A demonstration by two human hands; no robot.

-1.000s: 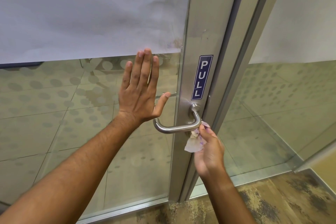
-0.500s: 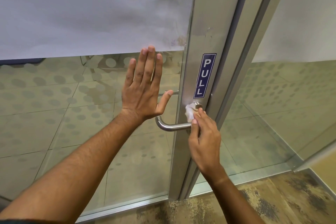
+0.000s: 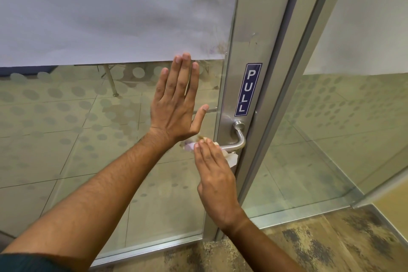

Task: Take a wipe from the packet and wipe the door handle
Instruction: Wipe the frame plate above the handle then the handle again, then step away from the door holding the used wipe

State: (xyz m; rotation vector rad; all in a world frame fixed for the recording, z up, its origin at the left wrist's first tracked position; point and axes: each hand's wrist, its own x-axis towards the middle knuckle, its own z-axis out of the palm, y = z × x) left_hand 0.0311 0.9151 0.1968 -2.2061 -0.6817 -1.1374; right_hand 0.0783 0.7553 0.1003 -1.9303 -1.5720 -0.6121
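Observation:
A steel lever door handle is fixed to the metal stile of a glass door, under a blue PULL sticker. My right hand holds a crumpled white wipe wrapped over the handle's horizontal bar, near its free left end; most of the bar is hidden under the hand and wipe. My left hand is flat against the glass left of the handle, fingers spread upward. The wipe packet is not in view.
The metal door frame runs up right of the handle, with a fixed glass panel beyond it. Frosted film covers the upper glass. A worn, mottled floor lies at my feet.
My right hand has slid the wipe from the handle's pivot near the stile leftward along the bar to its free end. My left hand has stayed flat on the glass.

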